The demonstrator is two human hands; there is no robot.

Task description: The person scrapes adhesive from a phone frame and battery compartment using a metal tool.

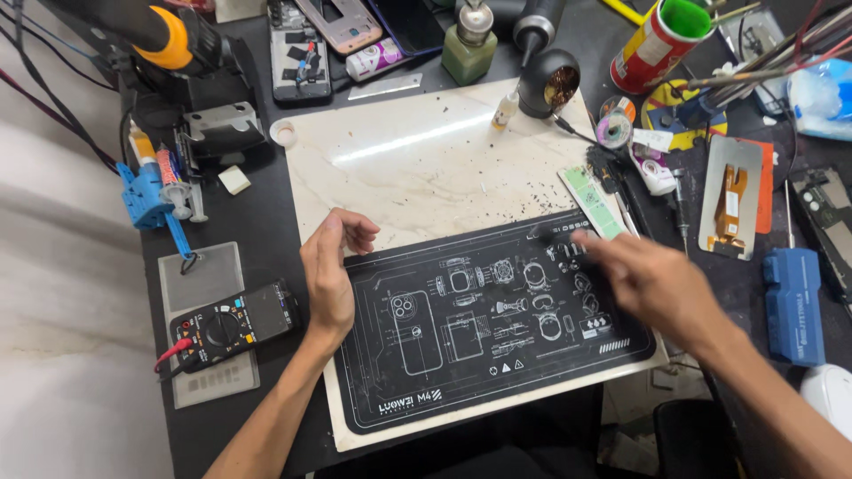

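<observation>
- A black multimeter [232,328] lies on a grey plate at the left edge of the dark worktop [257,222], with a blue tool [146,197] farther up.
- The left hand [330,266] hovers at the left edge of the black repair mat [493,324]; its fingers [355,232] are loosely curled and apart, holding nothing.
- The black repair mat, printed with white diagrams, lies on a pale marble slab [426,160] in the middle of the worktop.
- The right hand [652,284] reaches over the upper right corner of the mat; its fingers [596,247] are extended and blurred, and nothing is visibly held.
- A light green strip [593,200] lies just beyond the right fingertips, at the slab's edge.
- A blue block-shaped tool [792,306] lies right of the right forearm.
- A red can [657,44] stands at the upper right.
</observation>
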